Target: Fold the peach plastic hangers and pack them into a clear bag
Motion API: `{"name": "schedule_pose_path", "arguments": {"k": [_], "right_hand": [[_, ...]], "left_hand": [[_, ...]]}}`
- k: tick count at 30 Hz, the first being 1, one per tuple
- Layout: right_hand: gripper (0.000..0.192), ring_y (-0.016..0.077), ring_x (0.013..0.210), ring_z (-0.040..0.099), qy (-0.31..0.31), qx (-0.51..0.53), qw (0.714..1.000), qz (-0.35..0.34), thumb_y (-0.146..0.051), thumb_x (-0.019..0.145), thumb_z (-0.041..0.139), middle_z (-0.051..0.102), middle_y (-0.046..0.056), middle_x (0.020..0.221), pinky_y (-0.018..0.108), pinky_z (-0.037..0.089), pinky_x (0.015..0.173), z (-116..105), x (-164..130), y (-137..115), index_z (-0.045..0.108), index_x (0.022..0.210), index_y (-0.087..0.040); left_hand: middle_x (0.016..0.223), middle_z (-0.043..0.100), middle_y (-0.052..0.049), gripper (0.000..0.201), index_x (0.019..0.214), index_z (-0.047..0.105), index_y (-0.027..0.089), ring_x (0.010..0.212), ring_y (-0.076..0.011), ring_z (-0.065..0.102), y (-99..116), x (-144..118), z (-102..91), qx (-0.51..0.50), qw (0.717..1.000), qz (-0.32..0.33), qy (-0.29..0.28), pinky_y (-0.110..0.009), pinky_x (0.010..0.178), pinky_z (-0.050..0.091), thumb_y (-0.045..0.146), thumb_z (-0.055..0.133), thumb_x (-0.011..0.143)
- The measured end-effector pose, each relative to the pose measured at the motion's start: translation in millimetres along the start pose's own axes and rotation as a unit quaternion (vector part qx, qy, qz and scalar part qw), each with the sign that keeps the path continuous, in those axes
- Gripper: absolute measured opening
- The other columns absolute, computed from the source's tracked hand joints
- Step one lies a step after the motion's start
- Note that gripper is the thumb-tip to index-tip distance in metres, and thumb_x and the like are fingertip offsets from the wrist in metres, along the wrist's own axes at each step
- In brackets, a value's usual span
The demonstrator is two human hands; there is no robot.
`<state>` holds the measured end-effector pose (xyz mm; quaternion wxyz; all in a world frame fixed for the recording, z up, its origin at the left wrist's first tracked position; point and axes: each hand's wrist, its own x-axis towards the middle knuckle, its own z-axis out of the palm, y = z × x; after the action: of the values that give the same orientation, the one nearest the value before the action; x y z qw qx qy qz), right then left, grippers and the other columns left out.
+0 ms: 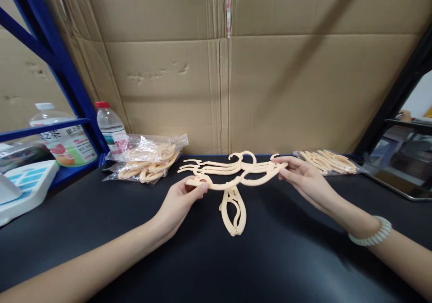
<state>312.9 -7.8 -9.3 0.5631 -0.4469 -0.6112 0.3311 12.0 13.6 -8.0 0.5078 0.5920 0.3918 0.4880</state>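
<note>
A cream plastic folding hanger is held spread out above the table, one end in each hand. My left hand pinches its left end between thumb and fingers. At the other end, my right hand grips the right tip; a pale beaded bracelet circles that wrist. Just behind the held hanger lie several similar unfolded hangers, partly covered by it. Closer to me, a folded hanger rests on the black table, below the middle of the held one.
Clear bags of folded hangers lie at the back left and back right. A red-capped bottle, a larger bottle and a white-and-blue plastic item stand left. Cardboard walls the back; a dark-framed shelf borders the right.
</note>
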Motion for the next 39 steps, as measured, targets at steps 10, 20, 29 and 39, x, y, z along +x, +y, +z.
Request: {"name": "schedule_pose_path", "arguments": {"k": [10, 20, 29, 39], "right_hand": [[0.029, 0.0101, 0.063, 0.057, -0.125, 0.125, 0.981, 0.077, -0.037, 0.078, 0.071, 0.062, 0.0, 0.077, 0.023, 0.048, 0.06, 49.4, -23.5, -25.7, 0.054, 0.093, -0.019], [0.034, 0.0035, 0.04, 0.039, -0.189, 0.039, 0.977, 0.092, -0.046, 0.08, 0.067, 0.055, -0.003, 0.063, 0.018, 0.035, 0.037, 63.3, -36.0, -35.6, 0.063, 0.092, -0.015], [0.035, 0.0036, 0.035, 0.038, -0.114, 0.013, 0.989, 0.094, -0.046, 0.077, 0.068, 0.051, -0.004, 0.059, 0.017, 0.032, 0.032, 58.3, -37.7, -30.5, 0.065, 0.094, -0.016], [0.037, 0.0048, 0.033, 0.042, -0.082, 0.02, 0.992, 0.099, -0.046, 0.078, 0.067, 0.055, -0.004, 0.058, 0.019, 0.036, 0.035, 56.9, -35.6, -32.6, 0.064, 0.098, -0.015]], "left_hand": [[0.072, 0.054, 0.001, 0.024, 0.08, 0.061, 0.014, 0.064, -0.01, 0.045, 6.7, -23.2, 22.0, 0.022, 0.993, 0.001, -0.114, -0.022, 0.061, 0.039, 0.038, 0.064, 0.083], [0.071, 0.056, 0.001, 0.03, 0.102, 0.061, 0.017, 0.068, -0.0118, 0.052, 9.7, -29.7, 25.6, -0.014, 0.994, 0.005, -0.106, -0.026, 0.07, 0.047, 0.034, 0.069, 0.079], [0.106, 0.054, -0.006, 0.055, 0.134, 0.05, 0.028, 0.1, -0.0203, 0.052, 3.9, -36.3, 24.4, -0.024, 0.981, 0.038, -0.189, -0.036, 0.089, 0.049, 0.03, 0.066, 0.082], [0.136, 0.047, -0.008, 0.058, 0.143, 0.032, 0.037, 0.115, -0.0219, 0.052, 12.7, -45.1, 23.9, 0.0, 0.964, 0.044, -0.262, -0.039, 0.098, 0.046, 0.024, 0.055, 0.091]]}}
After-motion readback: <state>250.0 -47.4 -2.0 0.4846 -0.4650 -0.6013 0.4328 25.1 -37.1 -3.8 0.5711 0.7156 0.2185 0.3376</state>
